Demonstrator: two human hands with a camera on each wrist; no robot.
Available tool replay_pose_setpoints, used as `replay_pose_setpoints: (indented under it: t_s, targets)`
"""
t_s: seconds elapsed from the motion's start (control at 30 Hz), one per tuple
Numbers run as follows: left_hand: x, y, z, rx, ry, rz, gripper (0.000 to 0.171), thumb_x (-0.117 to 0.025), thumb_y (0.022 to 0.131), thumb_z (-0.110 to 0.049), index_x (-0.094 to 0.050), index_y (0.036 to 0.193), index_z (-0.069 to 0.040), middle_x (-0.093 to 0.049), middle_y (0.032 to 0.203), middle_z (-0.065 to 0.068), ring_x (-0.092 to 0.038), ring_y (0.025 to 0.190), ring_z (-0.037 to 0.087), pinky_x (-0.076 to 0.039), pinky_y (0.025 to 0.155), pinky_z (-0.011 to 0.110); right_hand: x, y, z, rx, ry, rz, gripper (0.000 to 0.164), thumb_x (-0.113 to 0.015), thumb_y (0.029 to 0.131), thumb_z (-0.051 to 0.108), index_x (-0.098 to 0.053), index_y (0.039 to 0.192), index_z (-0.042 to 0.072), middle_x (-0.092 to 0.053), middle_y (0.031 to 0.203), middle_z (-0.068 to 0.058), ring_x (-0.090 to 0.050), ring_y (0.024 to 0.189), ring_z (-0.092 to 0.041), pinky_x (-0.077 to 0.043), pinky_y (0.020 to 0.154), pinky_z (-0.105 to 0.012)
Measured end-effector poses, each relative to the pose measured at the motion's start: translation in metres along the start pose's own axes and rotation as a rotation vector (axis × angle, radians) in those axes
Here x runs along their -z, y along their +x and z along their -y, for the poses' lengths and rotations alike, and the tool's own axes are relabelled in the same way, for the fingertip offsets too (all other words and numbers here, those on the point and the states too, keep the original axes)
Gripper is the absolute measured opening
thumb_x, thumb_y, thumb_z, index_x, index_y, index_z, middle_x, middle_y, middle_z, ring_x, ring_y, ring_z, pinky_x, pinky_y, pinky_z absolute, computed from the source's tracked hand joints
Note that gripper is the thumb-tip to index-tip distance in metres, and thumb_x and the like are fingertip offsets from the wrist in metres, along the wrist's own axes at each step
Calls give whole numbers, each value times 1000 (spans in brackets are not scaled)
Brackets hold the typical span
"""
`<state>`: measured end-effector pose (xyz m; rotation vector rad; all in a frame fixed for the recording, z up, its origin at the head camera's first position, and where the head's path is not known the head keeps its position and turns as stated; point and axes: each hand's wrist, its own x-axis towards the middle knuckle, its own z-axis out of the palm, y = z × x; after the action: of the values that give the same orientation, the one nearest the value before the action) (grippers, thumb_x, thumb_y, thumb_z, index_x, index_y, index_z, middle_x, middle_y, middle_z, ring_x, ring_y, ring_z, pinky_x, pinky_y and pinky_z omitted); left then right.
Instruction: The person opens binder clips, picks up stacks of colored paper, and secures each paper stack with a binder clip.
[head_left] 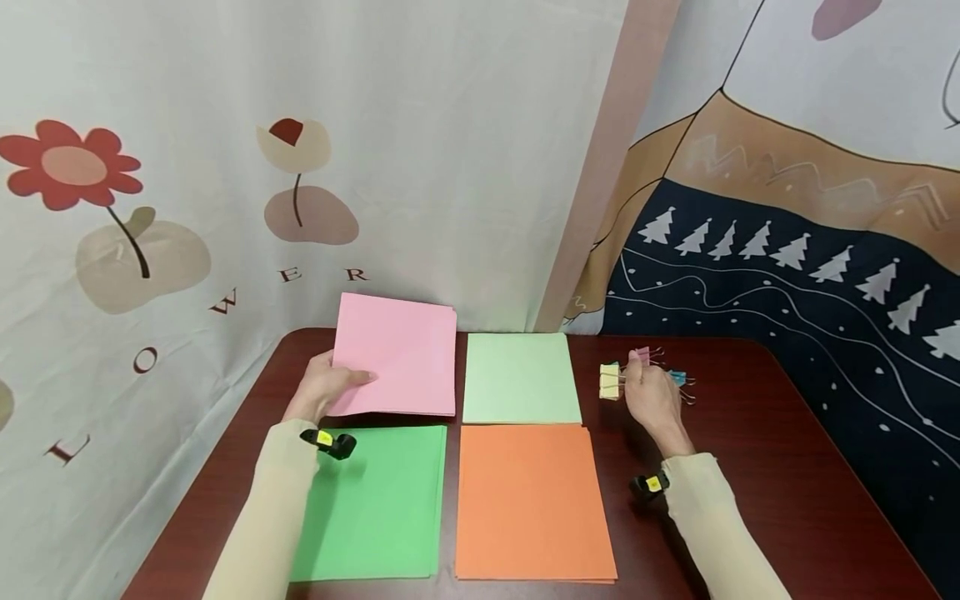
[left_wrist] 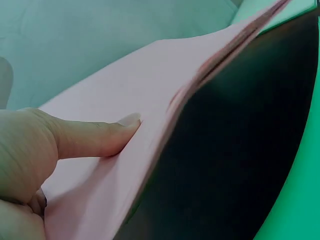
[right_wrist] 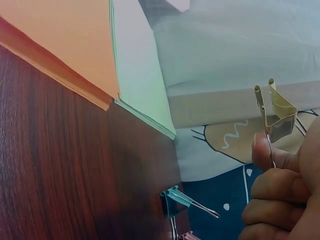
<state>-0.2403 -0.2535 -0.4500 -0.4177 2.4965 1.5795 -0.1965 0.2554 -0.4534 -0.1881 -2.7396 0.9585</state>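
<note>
My left hand (head_left: 324, 387) grips a stack of pink paper (head_left: 397, 354) by its left edge, the thumb lying on the top face. That stack is raised off the table and tilted; in the left wrist view, the pink sheets (left_wrist: 135, 85) show their layered edges. A yellow binder clip (head_left: 610, 382) is held in my right hand (head_left: 654, 404) at the right of the table. The right wrist view shows the yellow clip (right_wrist: 282, 117) pinched by its wire handles, its mouth parted. Beyond this hand are a blue binder clip (head_left: 678, 377) and a pink binder clip (head_left: 642, 356).
Stacks of green paper (head_left: 375, 500), orange paper (head_left: 532, 500) and pale green paper (head_left: 520, 379) lie on the dark red-brown table (head_left: 757, 467). A printed curtain (head_left: 450, 150) hangs right behind the table's back edge.
</note>
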Motion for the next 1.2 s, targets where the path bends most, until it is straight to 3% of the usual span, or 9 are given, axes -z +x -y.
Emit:
replay_pose_setpoints:
  t_s: [0.2, 0.43, 0.83, 1.2]
  targets:
    - [-7, -9, -3, -3, -84, 13, 72, -85, 84, -18, -51, 145, -3, -56, 139, 16, -61, 96, 16, -49, 82, 26, -6, 0, 1, 0, 14, -19, 69, -20, 112, 46, -37, 53, 16, -32, 49, 0, -36, 45, -22, -26, 45, -32]
    - [-28, -19, -7, -37, -156, 23, 62, -85, 83, -13, -56, 137, -2, -64, 125, 13, -66, 84, 10, -55, 74, 24, -11, -1, 5, 12, 43, -43, 68, -21, 112, 44, -36, 52, 16, -31, 47, 1, -32, 42, -21, -22, 44, -31]
    - [-58, -36, -18, -45, -233, 70, 61, -85, 81, -10, -56, 134, -2, -66, 121, 14, -70, 84, 15, -58, 74, 28, -19, 1, 15, 42, 106, -80, 69, -23, 113, 40, -37, 51, 14, -30, 46, 1, -29, 41, -20, -20, 43, -30]
    - [-85, -47, -16, -69, -285, 86, 55, -86, 80, -7, -60, 128, -2, -67, 114, 10, -68, 87, 16, -58, 75, 28, -27, -2, 20, 26, 109, -85, 69, -26, 112, 39, -44, 51, 15, -36, 48, 0, -39, 47, -22, -27, 47, -34]
